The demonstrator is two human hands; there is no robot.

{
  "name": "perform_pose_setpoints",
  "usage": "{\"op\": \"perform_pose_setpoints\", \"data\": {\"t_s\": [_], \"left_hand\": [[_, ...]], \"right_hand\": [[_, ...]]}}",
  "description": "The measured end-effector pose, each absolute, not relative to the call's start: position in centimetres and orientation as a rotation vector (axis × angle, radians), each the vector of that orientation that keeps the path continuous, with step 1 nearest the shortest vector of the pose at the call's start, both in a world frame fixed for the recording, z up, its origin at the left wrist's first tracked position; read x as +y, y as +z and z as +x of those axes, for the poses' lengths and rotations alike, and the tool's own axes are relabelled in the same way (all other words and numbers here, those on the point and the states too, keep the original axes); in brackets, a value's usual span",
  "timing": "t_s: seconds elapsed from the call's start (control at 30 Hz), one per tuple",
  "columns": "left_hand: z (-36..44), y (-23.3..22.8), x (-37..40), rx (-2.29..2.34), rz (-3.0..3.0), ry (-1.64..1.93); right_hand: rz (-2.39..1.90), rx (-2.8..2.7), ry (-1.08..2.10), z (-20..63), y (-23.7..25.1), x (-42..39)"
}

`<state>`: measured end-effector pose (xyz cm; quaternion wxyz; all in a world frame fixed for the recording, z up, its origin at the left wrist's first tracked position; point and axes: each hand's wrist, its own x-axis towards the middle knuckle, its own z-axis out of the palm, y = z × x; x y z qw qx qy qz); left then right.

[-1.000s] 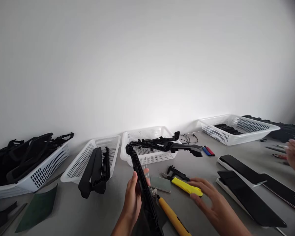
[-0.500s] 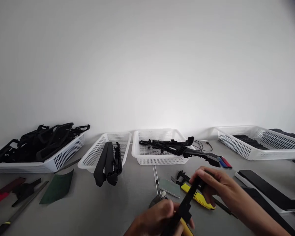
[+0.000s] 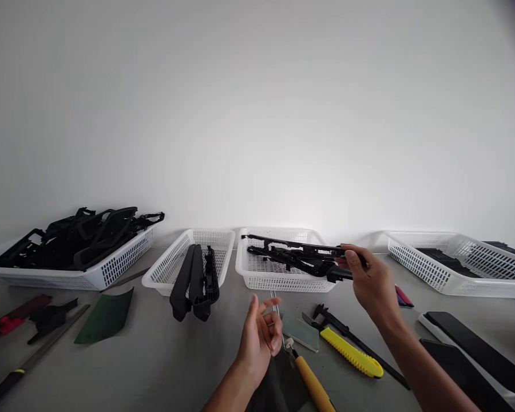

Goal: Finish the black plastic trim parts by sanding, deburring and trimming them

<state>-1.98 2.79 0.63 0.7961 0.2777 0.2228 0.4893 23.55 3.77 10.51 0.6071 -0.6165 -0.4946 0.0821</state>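
Right hand clenched on one end of a long black plastic part, held level over the middle white basket, just above a second black part lying in that basket. Fingertips of that grip hidden behind the part, so exact hold hard to read. Left hand released and holding nothing, fingers loosely curled, raised above the table near the centre front.

Below the left hand, a dark sheet, cut off by the lower edge. Beside it, a yellow-handled tool, its end also cut off. Just right, a yellow utility knife and a black caliper, partly overlapped by a thin dark rod. A grey pad between the hands.

Left of the middle basket, a smaller basket with two black trim pieces sticking out over its rim. Far left, a basket piled with tangled black parts, single shapes impossible to separate. Far right, another basket, contents dark and possibly flat strips. Black panels at the right corner, cut off.
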Motion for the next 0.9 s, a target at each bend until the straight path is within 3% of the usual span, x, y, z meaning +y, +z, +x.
{"op": "perform_pose_setpoints", "data": {"t_s": [0.17,0.33,0.73,0.83,0.9], "left_hand": [[-3.1,1.6,3.5,0.662,0.485,1.420],[-4.1,2.6,3.9,0.793,0.385,1.694],[-5.5,4.0,4.6,0.862,0.388,1.803],[-5.5,4.3,4.5,0.877,0.407,1.816],[-5.5,4.5,4.4,0.889,0.417,1.818]], "right_hand": [[-1.578,-1.496,-0.100,24.3,8.5,4.5],[-1.766,-1.631,-0.130,26.4,8.2,4.8],[-1.919,-1.746,-0.452,29.6,8.8,3.2],[-1.962,-1.521,-0.391,31.7,8.1,1.8],[-2.002,-1.464,-0.190,32.8,7.5,1.4]]}}
